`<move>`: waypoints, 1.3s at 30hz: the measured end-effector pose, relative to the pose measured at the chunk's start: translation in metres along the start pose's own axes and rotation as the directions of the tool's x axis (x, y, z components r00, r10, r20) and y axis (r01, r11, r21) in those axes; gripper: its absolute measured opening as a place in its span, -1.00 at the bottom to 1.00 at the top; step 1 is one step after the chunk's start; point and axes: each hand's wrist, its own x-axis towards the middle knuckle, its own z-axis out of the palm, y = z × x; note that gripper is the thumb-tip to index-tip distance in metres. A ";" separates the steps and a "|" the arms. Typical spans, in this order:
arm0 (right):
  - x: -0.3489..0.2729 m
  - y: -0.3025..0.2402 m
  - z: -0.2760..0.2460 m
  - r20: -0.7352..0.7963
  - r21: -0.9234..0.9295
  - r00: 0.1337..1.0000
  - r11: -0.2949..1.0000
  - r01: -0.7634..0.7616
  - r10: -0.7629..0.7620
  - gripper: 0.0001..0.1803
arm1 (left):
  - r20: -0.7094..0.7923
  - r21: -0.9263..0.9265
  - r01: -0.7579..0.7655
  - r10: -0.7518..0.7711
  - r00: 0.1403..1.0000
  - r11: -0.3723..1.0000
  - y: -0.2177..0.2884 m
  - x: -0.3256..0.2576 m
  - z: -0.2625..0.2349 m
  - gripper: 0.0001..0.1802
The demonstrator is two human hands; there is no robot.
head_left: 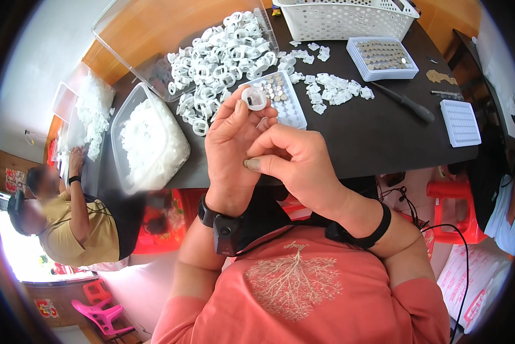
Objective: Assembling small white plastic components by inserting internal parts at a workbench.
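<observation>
Left hand (231, 146) raised at centre, fingertips pinching a small white round plastic housing (254, 98) with a dark centre; its inner detail is too small to read. Right hand (295, 163) curled against the left palm, thumb and forefinger pressed together; whether they hold anything is hidden.

At 9 o'clock, a clear tub of white parts (148, 140), blurred. At 11 o'clock, a heap of white ring housings (220, 57). Behind the fingers, a white tray of coin cells (283, 97), partly covered. At 12, a white basket (349, 20), cut off. At 1, a stacked tray of cells (382, 57); at 2, a black-handled tool (406, 103) and an empty white grid tray (460, 122).
</observation>
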 end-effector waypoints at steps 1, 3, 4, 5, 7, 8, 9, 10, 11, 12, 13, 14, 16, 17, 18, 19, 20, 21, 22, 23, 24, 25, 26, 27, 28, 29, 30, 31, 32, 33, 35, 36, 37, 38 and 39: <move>0.000 0.003 0.000 0.006 -0.002 1.000 1.000 -0.002 0.002 -0.94 | -0.004 -0.003 -0.005 0.005 1.000 1.000 0.000 -0.001 0.000 -0.63; 0.000 0.007 0.000 0.014 -0.175 0.951 0.936 0.306 -0.308 -0.91 | 0.031 -0.058 0.024 -0.022 0.999 0.998 0.000 -0.001 0.001 -0.63; 0.000 0.007 -0.001 0.020 -0.176 0.952 0.936 0.305 -0.306 -0.91 | 0.027 -0.048 0.027 -0.026 0.999 0.998 -0.001 -0.001 0.000 -0.63; 0.000 0.005 -0.002 0.049 -0.156 0.952 0.939 0.306 -0.302 -0.90 | 0.025 -0.052 0.023 -0.022 0.999 0.998 -0.001 -0.002 0.000 -0.63; 0.001 0.004 -0.002 0.082 -0.140 0.952 0.942 0.305 -0.296 -0.89 | -0.012 -0.019 0.027 -0.028 1.000 0.999 0.000 -0.002 0.002 -0.63; 0.001 0.004 -0.002 0.092 -0.121 0.969 0.963 0.242 -0.231 -0.87 | -0.013 -0.024 0.025 -0.025 1.000 0.999 0.000 -0.003 0.001 -0.63; 0.001 0.003 -0.002 0.103 -0.106 0.981 0.978 0.177 -0.166 -0.86 | -0.019 -0.006 0.025 -0.025 1.000 1.000 -0.001 -0.004 0.001 -0.63; 0.001 0.003 -0.001 0.107 -0.113 0.981 0.978 0.177 -0.165 -0.86 | -0.024 0.011 0.026 -0.025 0.999 1.000 -0.002 -0.004 0.001 -0.63; -0.001 0.003 0.001 0.092 -0.127 0.985 0.979 0.160 -0.149 -0.86 | -0.023 0.004 0.022 -0.022 0.999 1.000 -0.002 -0.005 0.001 -0.63; -0.003 0.004 0.001 0.075 -0.141 0.988 0.980 0.142 -0.133 -0.86 | -0.012 0.013 0.030 -0.030 0.999 0.999 -0.002 -0.005 0.000 -0.63; -0.004 0.003 0.001 0.077 -0.147 0.988 0.979 0.142 -0.131 -0.86 | -0.001 0.023 0.038 -0.038 0.999 0.999 -0.003 -0.006 -0.001 -0.63; -0.006 0.001 0.000 0.073 -0.159 0.988 0.977 0.143 -0.133 -0.87 | 0.000 0.017 0.037 -0.037 0.999 0.999 -0.004 -0.006 -0.001 -0.63; -0.006 -0.004 -0.001 0.069 -0.172 0.989 0.974 0.144 -0.134 -0.87 | 0.037 -0.031 0.035 -0.034 0.999 0.999 -0.004 -0.007 -0.002 -0.64; -0.007 -0.008 -0.004 0.023 -0.256 0.975 0.941 0.221 -0.222 -0.87 | 0.038 -0.034 0.035 -0.034 0.999 0.999 -0.005 -0.008 -0.003 -0.64; -0.007 -0.012 -0.008 -0.011 -0.339 0.950 0.895 0.289 -0.311 -0.87 | 0.021 -0.018 0.017 -0.017 1.000 1.000 -0.006 -0.009 -0.004 -0.65; -0.003 -0.017 -0.013 -0.056 -0.404 0.927 0.858 0.318 -0.370 -0.87 | 0.003 0.000 0.000 0.000 1.000 1.000 -0.007 -0.011 -0.003 -0.66; 0.003 -0.012 -0.019 -0.089 -0.380 0.918 0.865 0.327 -0.386 -0.88 | -0.026 -0.021 -0.015 0.014 1.000 1.000 -0.007 -0.013 0.001 -0.66; 0.008 -0.008 -0.023 -0.127 -0.358 0.907 0.871 0.336 -0.402 -0.89 | -0.025 -0.023 -0.014 0.013 1.000 1.000 -0.007 -0.013 -0.003 -0.66; 0.011 -0.011 -0.023 -0.128 -0.304 0.904 0.883 0.356 -0.409 -0.90 | 0.067 -0.013 -0.003 0.004 0.998 1.000 -0.006 -0.013 -0.009 -0.65; 0.012 -0.011 -0.021 -0.128 -0.305 0.904 0.884 0.355 -0.408 -0.90 | 0.158 -0.003 0.007 -0.006 0.987 1.000 -0.006 -0.014 -0.013 -0.65; 0.013 -0.010 -0.020 -0.121 -0.283 0.909 0.891 0.354 -0.399 -0.90 | 0.152 0.019 -0.010 0.007 0.988 1.000 -0.006 -0.015 -0.011 -0.65; 0.014 -0.008 -0.019 -0.114 -0.261 0.913 0.899 0.352 -0.391 -0.90 | 0.153 0.017 -0.009 0.007 0.988 1.000 -0.007 -0.015 -0.010 -0.65; 0.015 -0.004 -0.016 -0.112 -0.258 0.903 0.890 0.377 -0.415 -0.88 | 0.133 0.044 -0.019 0.013 0.991 0.999 -0.007 -0.016 -0.009 -0.65; 0.016 -0.001 -0.015 -0.111 -0.258 0.903 0.890 0.377 -0.415 -0.88 | 0.112 0.073 -0.029 0.021 0.994 0.997 -0.007 -0.017 -0.010 -0.65; 0.016 0.001 -0.015 -0.112 -0.307 0.891 0.868 0.390 -0.440 -0.87 | 0.111 0.072 -0.029 0.021 0.994 0.997 -0.007 -0.018 -0.009 -0.65; 0.016 0.002 -0.014 -0.113 -0.355 0.878 0.844 0.401 -0.465 -0.86 | 0.107 0.088 -0.048 0.038 0.993 0.995 -0.007 -0.018 -0.008 -0.65; 0.016 0.002 -0.014 -0.112 -0.355 0.879 0.845 0.400 -0.463 -0.86 | 0.103 0.105 -0.065 0.054 0.993 0.992 -0.007 -0.019 -0.008 -0.66; 0.017 0.002 -0.014 -0.107 -0.354 0.879 0.844 0.402 -0.464 -0.87 | 0.101 0.105 -0.065 0.054 0.993 0.992 -0.007 -0.020 -0.008 -0.66; 0.017 0.003 -0.014 -0.103 -0.353 0.880 0.844 0.404 -0.464 -0.87 | 0.099 0.126 -0.080 0.068 0.993 0.989 -0.007 -0.021 -0.007 -0.66; 0.017 0.002 -0.014 -0.103 -0.353 0.880 0.844 0.403 -0.463 -0.87 | 0.096 0.146 -0.096 0.083 0.992 0.985 -0.007 -0.022 -0.007 -0.67; 0.017 0.002 -0.015 -0.100 -0.284 0.905 0.884 0.371 -0.412 -0.89 | 0.098 0.163 -0.102 0.087 0.991 0.981 -0.007 -0.023 -0.009 -0.68; 0.017 0.003 -0.015 -0.101 -0.284 0.905 0.884 0.371 -0.412 -0.89 | 0.102 0.180 -0.110 0.093 0.990 0.977 -0.007 -0.023 -0.011 -0.68; 0.017 0.004 -0.014 -0.114 -0.263 0.907 0.893 0.365 -0.405 -0.88 | 0.102 0.180 -0.110 0.093 0.990 0.978 -0.007 -0.024 -0.012 -0.68; 0.017 0.005 -0.013 -0.128 -0.242 0.909 0.901 0.360 -0.397 -0.88 | 0.115 0.203 -0.123 0.101 0.988 0.971 -0.008 -0.024 -0.014 -0.69; 0.016 0.006 -0.013 -0.128 -0.243 0.909 0.901 0.360 -0.397 -0.88 | 0.129 0.226 -0.135 0.108 0.986 0.965 -0.008 -0.025 -0.015 -0.70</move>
